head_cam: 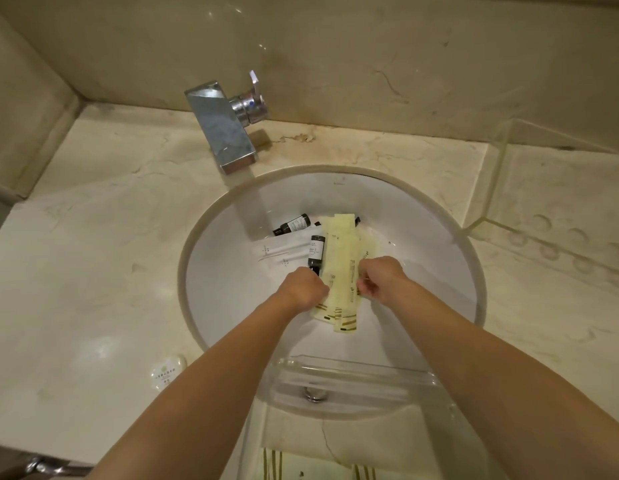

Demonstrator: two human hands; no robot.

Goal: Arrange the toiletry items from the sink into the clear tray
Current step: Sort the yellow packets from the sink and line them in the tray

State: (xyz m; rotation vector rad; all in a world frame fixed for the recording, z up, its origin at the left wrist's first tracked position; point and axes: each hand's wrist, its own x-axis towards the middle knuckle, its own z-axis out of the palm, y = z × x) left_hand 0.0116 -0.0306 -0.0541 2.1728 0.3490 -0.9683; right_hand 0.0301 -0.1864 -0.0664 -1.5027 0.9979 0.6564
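Both hands (306, 287) (381, 280) in closed grip on yellow packets (342, 258).

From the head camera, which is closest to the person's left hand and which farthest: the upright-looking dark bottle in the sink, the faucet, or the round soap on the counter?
From the left hand:
1. Dark bottle, just beyond the hand in the sink.
2. Round soap, on the counter, down-left.
3. Faucet, at the back wall.

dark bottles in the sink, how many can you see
2 clear ones: one dark bottle lies toward the back of the sink, another beside the yellow packets. A dark tip behind the packets may be a third.
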